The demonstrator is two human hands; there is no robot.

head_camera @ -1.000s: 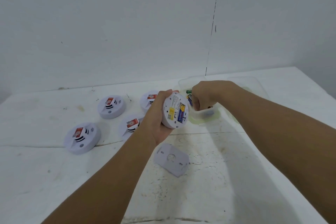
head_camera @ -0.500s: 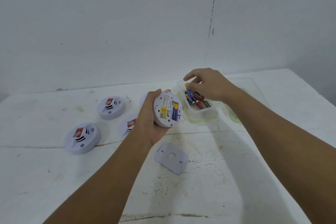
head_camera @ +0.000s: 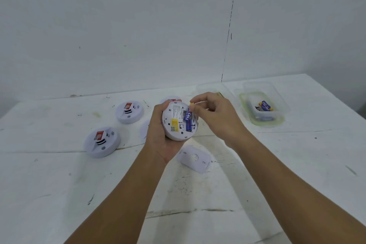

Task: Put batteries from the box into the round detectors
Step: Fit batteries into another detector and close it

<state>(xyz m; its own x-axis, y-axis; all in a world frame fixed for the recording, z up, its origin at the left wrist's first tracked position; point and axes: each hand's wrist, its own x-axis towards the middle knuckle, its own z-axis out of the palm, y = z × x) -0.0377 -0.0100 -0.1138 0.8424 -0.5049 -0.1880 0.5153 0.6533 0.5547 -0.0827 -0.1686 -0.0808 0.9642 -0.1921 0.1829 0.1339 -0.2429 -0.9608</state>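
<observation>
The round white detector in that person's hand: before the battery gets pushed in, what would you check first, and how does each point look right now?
1. Left hand grips the round white detector, back facing up: ok.
2. Right hand pinches the blue battery at its top: ok.
3. Battery over the open slot: ok.
4. Polarity matches: cannot tell.
5. Battery fully seated: not ok, tilted.
6. White flat cover plate lies within reach on the white table: ok.

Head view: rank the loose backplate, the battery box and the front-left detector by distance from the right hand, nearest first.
From the right hand:
1. Loose backplate, on the table just below the hands.
2. Battery box, to the right by the wall.
3. Front-left detector, far left, beyond the left hand and the detector it holds.
</observation>
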